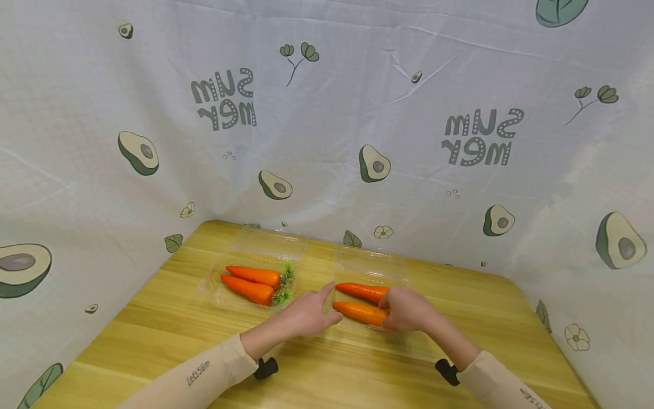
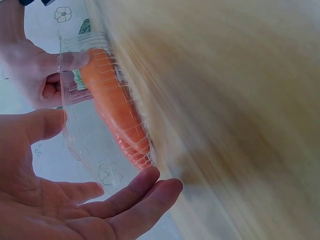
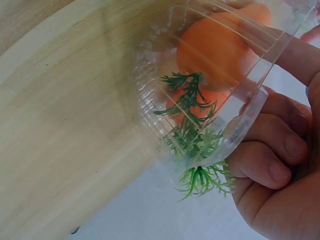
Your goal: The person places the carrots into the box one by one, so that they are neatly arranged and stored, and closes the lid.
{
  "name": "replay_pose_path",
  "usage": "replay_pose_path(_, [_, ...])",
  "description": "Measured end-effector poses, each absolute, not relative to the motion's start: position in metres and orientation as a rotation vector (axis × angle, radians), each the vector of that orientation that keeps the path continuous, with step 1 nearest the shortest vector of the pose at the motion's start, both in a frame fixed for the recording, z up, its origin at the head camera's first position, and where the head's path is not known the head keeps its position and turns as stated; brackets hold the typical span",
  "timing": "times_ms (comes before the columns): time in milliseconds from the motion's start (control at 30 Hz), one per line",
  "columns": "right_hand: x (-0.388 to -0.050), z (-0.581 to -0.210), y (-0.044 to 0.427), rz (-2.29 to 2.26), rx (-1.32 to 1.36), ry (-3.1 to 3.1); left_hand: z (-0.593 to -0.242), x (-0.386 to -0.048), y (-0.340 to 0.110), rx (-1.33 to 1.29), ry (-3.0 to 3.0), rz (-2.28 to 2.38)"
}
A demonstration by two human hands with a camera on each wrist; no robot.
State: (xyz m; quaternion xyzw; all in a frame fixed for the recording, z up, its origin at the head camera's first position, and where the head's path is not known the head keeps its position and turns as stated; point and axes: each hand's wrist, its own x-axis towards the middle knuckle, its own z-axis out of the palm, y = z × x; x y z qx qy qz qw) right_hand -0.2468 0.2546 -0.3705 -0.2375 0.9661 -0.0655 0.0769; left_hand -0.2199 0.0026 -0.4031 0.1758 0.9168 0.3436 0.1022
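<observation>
Two orange carrots lie side by side in a clear plastic box at the right: a far carrot (image 1: 360, 291) and a near carrot (image 1: 357, 312). My right hand (image 1: 409, 309) reaches over the box's right side and pinches the near carrot at its thick end. In the right wrist view, green leaves (image 3: 200, 145) hang over the wall of the clear box (image 3: 250, 120), and several fingers curl outside it. My left hand (image 1: 309, 312) is by the box's left edge, fingers spread and holding nothing; whether it touches the plastic I cannot tell.
A second open clear box (image 1: 212, 287) stands to the left on the wooden table (image 1: 168, 318), holding two carrots (image 1: 250, 288) with green tops. Both boxes' lids (image 1: 268, 243) lie folded back. A white printed curtain (image 1: 327, 113) surrounds the table's back and sides.
</observation>
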Motion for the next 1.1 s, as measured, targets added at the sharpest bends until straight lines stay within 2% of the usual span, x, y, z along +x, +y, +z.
replay_pose_path(633, [-0.252, -0.359, 0.237, -0.302, -0.539, 2.895, -0.391, -0.221, -0.002, 0.469, 2.794, 0.982])
replay_pose_path(900, [-0.261, -0.348, 0.218, -0.448, -0.533, 2.986, -0.373, -0.230, -0.023, 0.554, 2.915, 0.990])
replay_pose_path(1100, [-0.269, -0.339, 0.201, -0.567, -0.528, 2.979, -0.359, -0.237, -0.041, 0.524, 2.945, 1.078])
